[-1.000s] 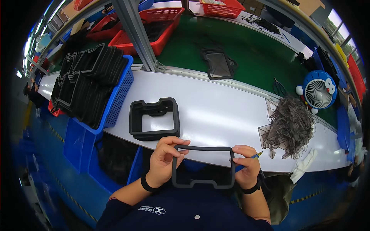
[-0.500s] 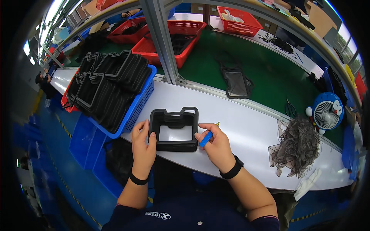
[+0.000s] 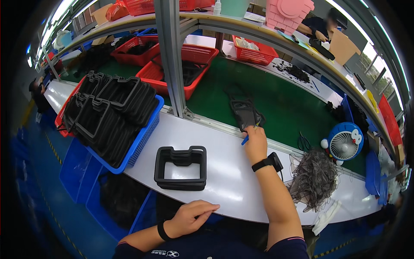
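My right hand (image 3: 256, 144) reaches to the near edge of the green belt. Its fingers are closed round a slim blue tool (image 3: 245, 140) with a yellowish end, mostly hidden by the hand. The fingertips meet the near end of a black-framed mesh piece (image 3: 242, 110); whether they grip it is hidden. My left hand (image 3: 194, 218) hovers by the table's front edge, fingers pressed together, with nothing visible in them. Beyond it, a stack of black rectangular frames (image 3: 181, 184) with a notched far side lies on the white table (image 3: 233, 181), touched by neither hand.
At left stands a blue basket (image 3: 144, 136) heaped with black frames (image 3: 101, 116). A pile of grey mesh (image 3: 317, 177), a blue fan (image 3: 345, 140) and scissors (image 3: 304, 141) lie at right. A metal post (image 3: 170, 64) rises behind the table; red baskets (image 3: 189, 86) sit beyond.
Both hands have left the stack of frames, which stays on the table. My right hand has moved forward to the mesh piece with the blue tool; my left has drawn back. The view has shifted.
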Demonstrator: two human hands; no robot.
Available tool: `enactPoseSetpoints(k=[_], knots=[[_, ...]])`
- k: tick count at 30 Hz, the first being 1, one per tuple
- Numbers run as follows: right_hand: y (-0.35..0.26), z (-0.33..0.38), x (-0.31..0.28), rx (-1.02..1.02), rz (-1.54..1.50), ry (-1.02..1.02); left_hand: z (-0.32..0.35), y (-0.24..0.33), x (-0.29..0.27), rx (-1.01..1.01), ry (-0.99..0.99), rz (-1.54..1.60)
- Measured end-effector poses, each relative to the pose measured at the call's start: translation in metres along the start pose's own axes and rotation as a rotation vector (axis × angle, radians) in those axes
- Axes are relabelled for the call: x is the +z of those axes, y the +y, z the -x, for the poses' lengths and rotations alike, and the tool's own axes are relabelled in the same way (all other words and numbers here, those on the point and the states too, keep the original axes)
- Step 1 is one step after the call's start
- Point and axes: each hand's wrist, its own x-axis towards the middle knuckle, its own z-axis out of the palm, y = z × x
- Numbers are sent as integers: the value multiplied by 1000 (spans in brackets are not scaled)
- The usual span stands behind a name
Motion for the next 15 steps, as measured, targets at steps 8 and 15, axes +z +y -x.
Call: enactPoseSetpoints(k=[8,15], knots=[[-74,93,-178,840,-1163,-199,-24,-29,47,-408,199,791],[-56,151,-170,460,-340,-169,-31,-34,52,-743,146,953]])
